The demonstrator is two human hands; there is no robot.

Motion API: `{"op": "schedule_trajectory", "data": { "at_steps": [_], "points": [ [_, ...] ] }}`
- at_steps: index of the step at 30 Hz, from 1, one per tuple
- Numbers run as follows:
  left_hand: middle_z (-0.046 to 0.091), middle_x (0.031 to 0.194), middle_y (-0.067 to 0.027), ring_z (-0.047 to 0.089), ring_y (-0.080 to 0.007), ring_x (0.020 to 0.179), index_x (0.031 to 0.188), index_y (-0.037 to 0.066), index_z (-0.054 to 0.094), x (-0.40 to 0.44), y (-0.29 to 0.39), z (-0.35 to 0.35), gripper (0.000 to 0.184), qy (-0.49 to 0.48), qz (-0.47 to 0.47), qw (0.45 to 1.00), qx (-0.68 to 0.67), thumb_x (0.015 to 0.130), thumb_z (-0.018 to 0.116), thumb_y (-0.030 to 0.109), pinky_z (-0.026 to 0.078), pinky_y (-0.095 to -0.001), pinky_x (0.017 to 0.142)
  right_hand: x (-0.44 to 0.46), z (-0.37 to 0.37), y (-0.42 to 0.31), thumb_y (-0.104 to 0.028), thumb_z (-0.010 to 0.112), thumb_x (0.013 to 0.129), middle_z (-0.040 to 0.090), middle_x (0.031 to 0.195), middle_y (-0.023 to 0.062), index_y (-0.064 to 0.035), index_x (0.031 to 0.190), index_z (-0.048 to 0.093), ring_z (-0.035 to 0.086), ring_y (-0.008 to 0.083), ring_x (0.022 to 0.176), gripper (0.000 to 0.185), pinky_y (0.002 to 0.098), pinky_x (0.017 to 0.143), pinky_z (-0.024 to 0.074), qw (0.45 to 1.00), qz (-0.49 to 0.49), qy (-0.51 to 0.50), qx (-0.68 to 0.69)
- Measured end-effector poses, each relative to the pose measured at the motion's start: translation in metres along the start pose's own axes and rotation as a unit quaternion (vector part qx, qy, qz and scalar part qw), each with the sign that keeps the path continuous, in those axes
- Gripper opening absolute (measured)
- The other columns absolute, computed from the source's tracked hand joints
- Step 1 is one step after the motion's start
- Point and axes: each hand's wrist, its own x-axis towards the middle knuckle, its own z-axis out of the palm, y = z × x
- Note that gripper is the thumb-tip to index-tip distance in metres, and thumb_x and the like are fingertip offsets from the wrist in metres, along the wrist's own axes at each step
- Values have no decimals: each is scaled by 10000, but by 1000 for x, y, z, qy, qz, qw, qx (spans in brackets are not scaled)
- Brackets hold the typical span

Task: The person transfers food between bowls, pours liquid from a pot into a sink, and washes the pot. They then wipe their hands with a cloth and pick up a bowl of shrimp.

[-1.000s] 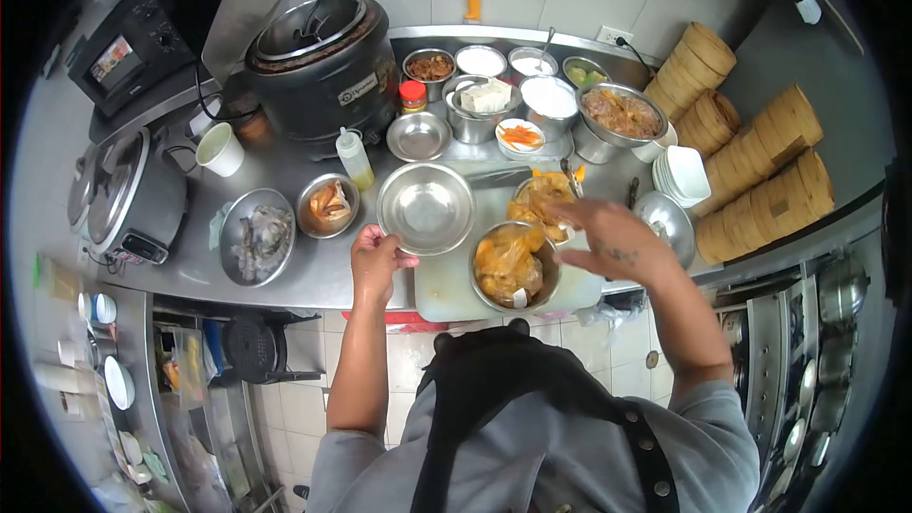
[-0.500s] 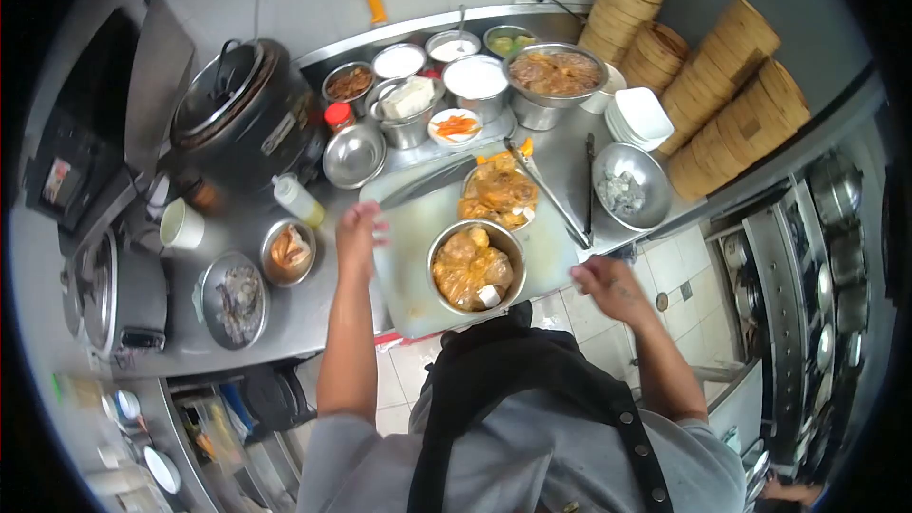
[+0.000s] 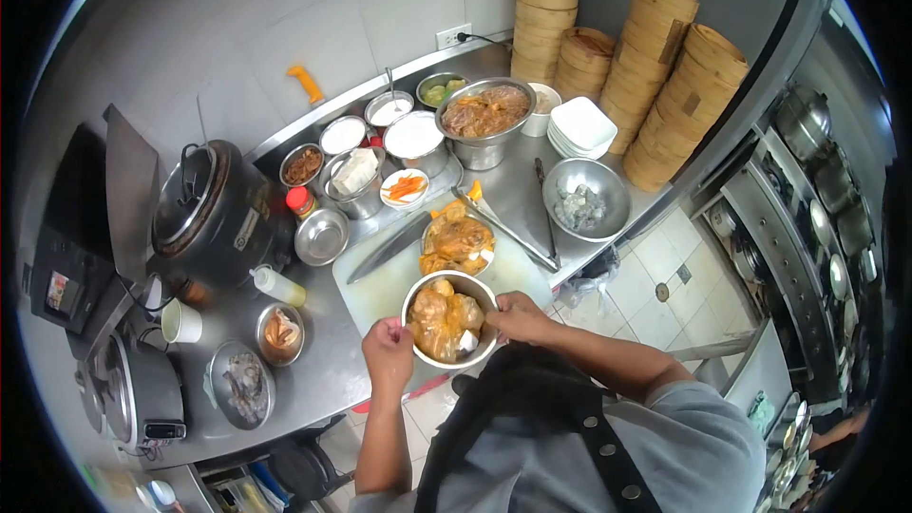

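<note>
A round metal bowl point(image 3: 449, 361) at the near edge of the cutting board holds plastic bags of orange-brown food with small white tags. My left hand point(image 3: 388, 349) pinches its left rim, and my right hand point(image 3: 519, 316) grips the rim on the right, with the fingertips partly hidden. Just beyond the bowl, a plate of similar bagged orange food point(image 3: 458, 245) rests on the pale cutting board point(image 3: 366, 293). A cleaver-like wide blade point(image 3: 388, 249) lies to the left of that plate. Metal tongs point(image 3: 508, 228) lie to its right.
Metal containers of white contents point(image 3: 411, 136) and a large bowl of brown food point(image 3: 486, 112) line the back. Bamboo steamers point(image 3: 546, 28) stack at the right, near a bowl of greyish pieces point(image 3: 584, 207). A squeeze bottle point(image 3: 280, 287) and a black cooker point(image 3: 228, 218) stand left.
Both hands, apart from the bowl before, have come in and taken hold of its rim. The bowl sits closer to my body, and the camera view has turned to the right.
</note>
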Motion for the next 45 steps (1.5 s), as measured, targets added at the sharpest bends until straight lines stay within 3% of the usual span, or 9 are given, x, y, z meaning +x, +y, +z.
{"op": "schedule_trajectory", "data": {
  "at_steps": [2, 10, 16, 27, 29, 31, 35, 39, 45],
  "points": [
    [630, 717, -56, 555, -82, 564, 880, -53, 625, -16, 30, -3, 76, 33, 101, 991, -78, 845, 611, 14, 449, -227, 493, -9, -8, -14, -215, 618, 823, 629, 714, 133, 62, 789, 609, 633, 186, 566, 279, 297, 500, 529, 998, -32, -27, 40],
    [617, 725, -52, 558, -87, 566, 1028, -77, 616, 10, 120, 10, 204, 34, 68, 993, -92, 864, 613, 45, 486, -217, 518, 17, -86, -99, -124, 594, 788, 640, 762, 87, 54, 890, 644, 623, 158, 612, 211, 283, 532, 558, 987, -91, -113, 62],
    [611, 872, -93, 587, -134, 711, 1141, -45, 569, 32, 141, 35, 390, 122, 131, 969, -172, 877, 658, 229, 500, -250, 545, 65, -220, -167, -113, 616, 743, 641, 690, 143, 26, 717, 605, 648, 217, 568, 143, 340, 462, 556, 973, -196, -55, 111],
    [565, 752, 46, 520, -82, 626, 1035, 140, 593, -93, 23, 26, 222, 390, -105, 877, -259, 874, 621, 290, 381, -239, 507, 292, -382, -230, -150, 575, 809, 628, 713, 163, 55, 787, 591, 642, 225, 546, 207, 299, 422, 521, 935, -279, 139, 168],
    [570, 744, 53, 514, -75, 601, 1025, 150, 593, -130, 6, 31, 209, 418, -102, 856, -286, 875, 624, 292, 383, -236, 495, 362, -390, -218, -173, 564, 816, 643, 705, 171, 84, 821, 599, 652, 236, 542, 259, 294, 428, 516, 927, -251, 274, 44],
    [634, 1027, -105, 571, -166, 738, 1190, 60, 553, -168, 5, 36, 352, 478, -153, 811, -301, 916, 515, 277, 466, -294, 583, 380, -391, -216, -182, 562, 816, 647, 710, 174, 93, 839, 602, 656, 242, 544, 278, 296, 433, 520, 935, -212, 285, 22],
    [641, 995, -75, 531, -164, 734, 1173, 102, 573, -207, -3, 45, 361, 529, -186, 779, -279, 899, 476, 315, 425, -302, 587, 417, -391, -199, -207, 552, 832, 659, 747, 200, 106, 889, 612, 665, 265, 547, 324, 310, 452, 537, 944, -150, 286, 69],
    [595, 835, -53, 538, -186, 769, 840, 103, 605, -213, 1, 56, 158, 552, -206, 749, -303, 873, 554, 249, 449, -368, 664, 476, -399, -171, -160, 515, 857, 658, 838, 221, 116, 960, 594, 673, 303, 578, 305, 339, 463, 556, 960, -104, 242, 91],
    [582, 775, -59, 542, -193, 663, 949, 51, 603, -188, 40, 75, 176, 540, -210, 760, -295, 900, 558, 215, 467, -327, 630, 493, -396, -155, -108, 466, 890, 629, 973, 248, 63, 1176, 524, 669, 350, 606, 339, 364, 516, 580, 976, 16, 180, 123]
  ]
}}
